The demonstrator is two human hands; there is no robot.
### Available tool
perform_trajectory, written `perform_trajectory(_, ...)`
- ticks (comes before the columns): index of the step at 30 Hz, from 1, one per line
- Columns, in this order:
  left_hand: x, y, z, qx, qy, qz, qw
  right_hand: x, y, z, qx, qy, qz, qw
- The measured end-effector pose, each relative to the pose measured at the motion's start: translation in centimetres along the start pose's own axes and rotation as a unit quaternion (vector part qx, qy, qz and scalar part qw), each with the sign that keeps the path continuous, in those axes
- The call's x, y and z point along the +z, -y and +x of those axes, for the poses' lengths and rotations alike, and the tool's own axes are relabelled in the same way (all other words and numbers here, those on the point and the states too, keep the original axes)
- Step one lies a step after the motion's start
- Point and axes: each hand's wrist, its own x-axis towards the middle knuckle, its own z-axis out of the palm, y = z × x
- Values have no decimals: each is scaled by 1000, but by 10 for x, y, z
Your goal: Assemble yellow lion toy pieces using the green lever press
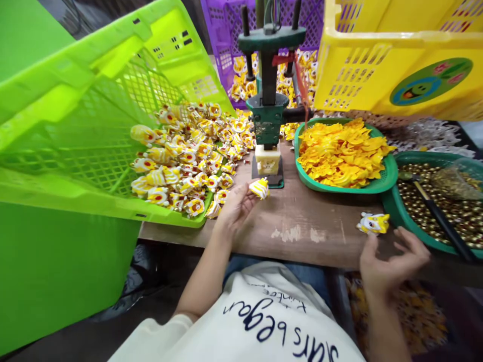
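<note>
My left hand [237,207] pinches a small yellow-and-white striped plastic piece [259,188] between thumb and fingers, just in front of the press. My right hand [394,259] is at the table's right side with its fingers apart and nothing in them. Close to its thumb tip lies a yellow-and-white plastic piece [373,223] with an eye-like dark spot; whether they touch I cannot tell. The green hand press [268,120] stands upright at the middle, with a cream block [267,160] under its ram.
A tilted lime-green crate [113,208] spills similar pieces [181,156] at left. A green basket [347,189] holds yellow parts; another green basin [392,201] holds gold beads and a black-handled tool [445,223]. Purple [222,30] and yellow crates [362,75] stand behind.
</note>
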Motion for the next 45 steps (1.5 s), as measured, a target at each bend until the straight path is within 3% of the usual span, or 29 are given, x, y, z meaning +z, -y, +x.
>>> perform_trajectory(2, 13, 8, -4, -20, 17, -26, 999, 16, 46, 4, -120, -4, 102, 987)
perform_trajectory(3, 19, 11, -6, -18, 29, -23, 999, 27, 65, 3, -110, 48, 154, 981)
perform_trajectory(5, 30, 17, -12, 23, 44, 19, 999, 50, 90, -1, 3, 172, 267, 948)
perform_trajectory(6, 33, 19, -15, 61, 45, 59, 995, 62, 97, -4, 81, 227, 319, 917)
perform_trajectory(8, 38, 24, -21, 156, 36, 177, 971, 82, 100, -11, 217, 296, 406, 837)
perform_trajectory(10, 39, 28, -27, 242, 33, 304, 921, 99, 98, -15, 315, 316, 461, 767)
perform_trajectory(13, 40, 31, -36, 332, 55, 422, 842, 114, 91, -18, 411, 301, 488, 709)
perform_trajectory(15, 41, 30, -40, 371, 76, 445, 812, 119, 86, -17, 446, 291, 497, 685)
perform_trajectory(18, 42, 19, -33, 387, 54, 428, 815, 117, 73, -15, 483, 294, 530, 632)
perform_trajectory(20, 38, 5, -15, 370, -16, 402, 837, 110, 64, -15, 509, 298, 543, 597)
perform_trajectory(22, 31, -12, 10, 342, -97, 375, 856, 100, 57, -16, 528, 294, 542, 584)
perform_trajectory(24, 25, -29, 33, 330, -136, 352, 865, 90, 52, -21, 536, 287, 537, 585)
perform_trajectory(28, 29, -35, 48, 357, -69, 388, 847, 77, 38, -33, 547, 274, 535, 583)
perform_trajectory(31, 54, -11, 44, 332, 47, 463, 821, 72, 27, -37, 572, 249, 535, 570)
perform_trajectory(34, 91, 17, 57, 343, 145, 541, 754, 68, 21, -35, 590, 230, 536, 559)
perform_trajectory(37, 127, 35, 87, 343, 97, 632, 688, 64, 22, -34, 587, 226, 538, 562)
perform_trajectory(39, 144, 40, 102, 308, 57, 679, 664, 63, 22, -36, 584, 227, 544, 558)
perform_trajectory(42, 156, 42, 107, 267, 68, 693, 666, 65, 17, -41, 593, 214, 554, 544)
perform_trajectory(45, 160, 38, 106, 295, 62, 672, 677, 69, 11, -44, 604, 205, 557, 532)
